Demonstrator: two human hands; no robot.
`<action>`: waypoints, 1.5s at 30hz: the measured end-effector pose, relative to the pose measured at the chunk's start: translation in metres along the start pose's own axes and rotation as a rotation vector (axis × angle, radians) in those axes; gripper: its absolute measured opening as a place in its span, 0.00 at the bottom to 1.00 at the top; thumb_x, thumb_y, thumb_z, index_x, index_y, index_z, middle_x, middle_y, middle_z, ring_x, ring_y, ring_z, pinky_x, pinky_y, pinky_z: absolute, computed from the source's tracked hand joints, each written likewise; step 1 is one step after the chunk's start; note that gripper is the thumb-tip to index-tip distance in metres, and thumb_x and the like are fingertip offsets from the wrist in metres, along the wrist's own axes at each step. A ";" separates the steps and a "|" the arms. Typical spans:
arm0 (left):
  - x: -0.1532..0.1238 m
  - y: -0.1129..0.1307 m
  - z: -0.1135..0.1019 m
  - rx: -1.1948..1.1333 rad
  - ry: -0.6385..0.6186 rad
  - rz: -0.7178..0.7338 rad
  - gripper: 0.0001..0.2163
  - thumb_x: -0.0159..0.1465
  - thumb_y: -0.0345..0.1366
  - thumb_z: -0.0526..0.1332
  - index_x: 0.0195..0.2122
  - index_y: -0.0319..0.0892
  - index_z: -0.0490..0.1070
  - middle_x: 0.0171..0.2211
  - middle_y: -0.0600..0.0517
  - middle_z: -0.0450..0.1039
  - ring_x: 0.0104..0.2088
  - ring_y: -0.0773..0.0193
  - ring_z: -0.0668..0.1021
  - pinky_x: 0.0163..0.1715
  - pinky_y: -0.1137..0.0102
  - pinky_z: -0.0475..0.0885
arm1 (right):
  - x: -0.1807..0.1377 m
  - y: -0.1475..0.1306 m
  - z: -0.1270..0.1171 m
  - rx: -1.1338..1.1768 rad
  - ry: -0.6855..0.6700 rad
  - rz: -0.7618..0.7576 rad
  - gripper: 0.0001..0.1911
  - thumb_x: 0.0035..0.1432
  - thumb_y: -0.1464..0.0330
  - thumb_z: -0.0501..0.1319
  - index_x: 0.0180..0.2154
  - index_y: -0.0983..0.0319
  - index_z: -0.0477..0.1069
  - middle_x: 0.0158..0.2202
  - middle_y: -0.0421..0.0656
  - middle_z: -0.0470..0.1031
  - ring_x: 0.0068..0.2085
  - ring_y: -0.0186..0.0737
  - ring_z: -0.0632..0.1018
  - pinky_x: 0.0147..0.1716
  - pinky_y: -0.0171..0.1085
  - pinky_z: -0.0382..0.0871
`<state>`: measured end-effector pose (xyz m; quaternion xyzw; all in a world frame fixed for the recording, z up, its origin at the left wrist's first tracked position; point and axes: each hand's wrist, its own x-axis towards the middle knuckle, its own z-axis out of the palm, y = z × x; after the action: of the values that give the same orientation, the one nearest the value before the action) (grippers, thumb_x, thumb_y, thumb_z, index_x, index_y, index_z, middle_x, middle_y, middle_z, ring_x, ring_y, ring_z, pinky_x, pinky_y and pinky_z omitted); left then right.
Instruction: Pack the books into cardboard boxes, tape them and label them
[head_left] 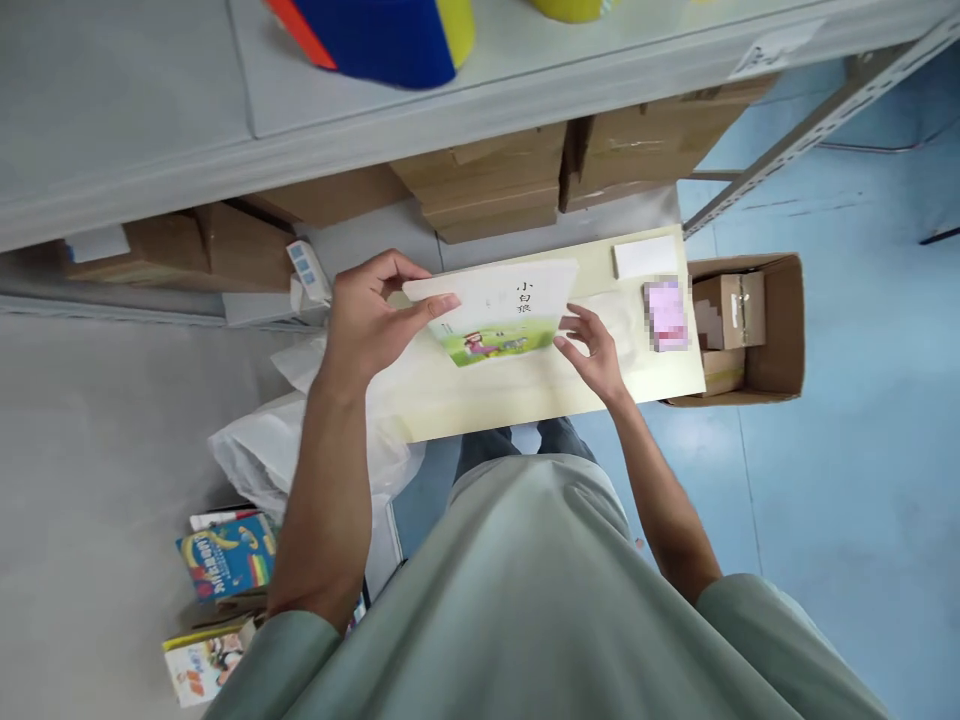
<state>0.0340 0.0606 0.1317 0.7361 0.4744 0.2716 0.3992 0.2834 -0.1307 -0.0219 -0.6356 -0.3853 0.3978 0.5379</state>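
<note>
I hold a thin white children's book point(504, 310) with a green picture strip on its cover, above a pale yellow board point(525, 395) that serves as a work surface. My left hand point(371, 320) grips the book's left edge, thumb on the cover. My right hand point(592, 350) pinches the book's lower right corner with its fingertips. The book is tilted, its top edge towards the shelf.
A white card point(645, 256) and a blurred pink item point(666, 315) lie on the board's right end. An open cardboard box point(780, 330) stands on the blue floor at right. Flat cartons point(495, 190) sit under a grey shelf point(375, 130). White plastic bags point(255, 450) and colourful books point(225, 560) lie lower left.
</note>
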 end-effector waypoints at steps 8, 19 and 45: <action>-0.001 -0.081 0.129 -0.444 -0.130 -0.475 0.26 0.49 0.50 0.85 0.38 0.40 0.78 0.37 0.47 0.83 0.40 0.52 0.86 0.43 0.60 0.84 | -0.056 0.049 -0.051 -0.060 0.106 0.327 0.26 0.62 0.42 0.69 0.42 0.59 0.83 0.42 0.48 0.88 0.43 0.48 0.86 0.47 0.46 0.82; 0.011 -0.173 0.225 -0.458 0.067 -0.729 0.18 0.51 0.34 0.80 0.39 0.40 0.77 0.37 0.47 0.83 0.47 0.51 0.87 0.55 0.56 0.82 | -0.021 0.101 -0.050 -0.243 0.208 0.487 0.11 0.65 0.59 0.66 0.40 0.58 0.83 0.44 0.48 0.90 0.47 0.52 0.89 0.53 0.47 0.83; -0.098 -0.148 0.246 0.203 -0.012 -0.645 0.22 0.58 0.38 0.77 0.46 0.46 0.66 0.51 0.40 0.74 0.58 0.39 0.78 0.62 0.47 0.76 | -0.027 0.100 -0.100 -0.758 0.359 0.553 0.16 0.71 0.57 0.62 0.51 0.61 0.74 0.47 0.57 0.83 0.53 0.61 0.82 0.59 0.59 0.74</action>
<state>0.1153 -0.0757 -0.1268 0.5858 0.7050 0.0783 0.3920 0.3714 -0.2062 -0.1078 -0.9230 -0.2213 0.2420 0.2013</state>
